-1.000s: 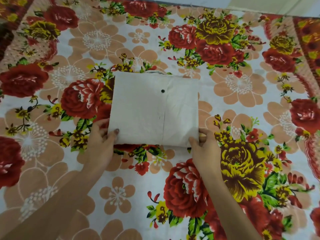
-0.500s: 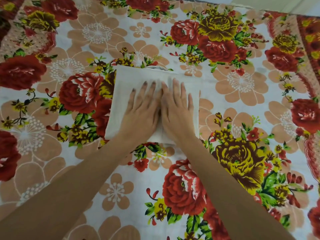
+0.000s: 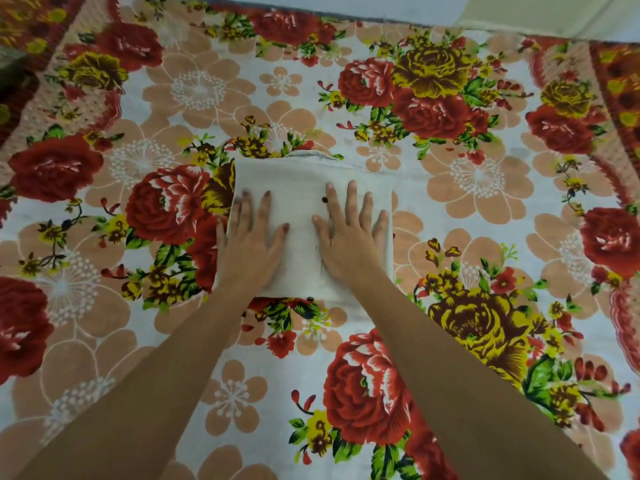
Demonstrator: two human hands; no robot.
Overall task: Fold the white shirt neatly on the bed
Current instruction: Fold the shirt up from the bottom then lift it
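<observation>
Both hands lie flat on the white shirt [image 3: 298,209], which sits folded into a compact, roughly square packet near the middle of the bed [image 3: 485,209], on its flowered sheet. The left hand [image 3: 251,244] covers the packet's left half, its outer fingers reaching to or just past the left edge; the right hand [image 3: 349,237] covers the right half, with the little finger close to the right edge. A strip of bare cloth shows between the two thumbs, so the hands are near each other but apart.

The packet lies directly under the palms, and neither hand is nearer than the other. Its slightly longer side appears to run away from the person, with the front placket line running the same way between the hands and a dark button [image 3: 324,199] just beside the right index finger. A bit of collar or hem (hard to say which) peeks out at the far edge.

Neither grip closes on anything: fingers are spread and extended, palms down, pressing on the cloth rather than pinching it. This looks like a smoothing step at the end of the fold. Any further move probably runs outward from the centre line toward the two side edges, each hand taking its own half.
</observation>
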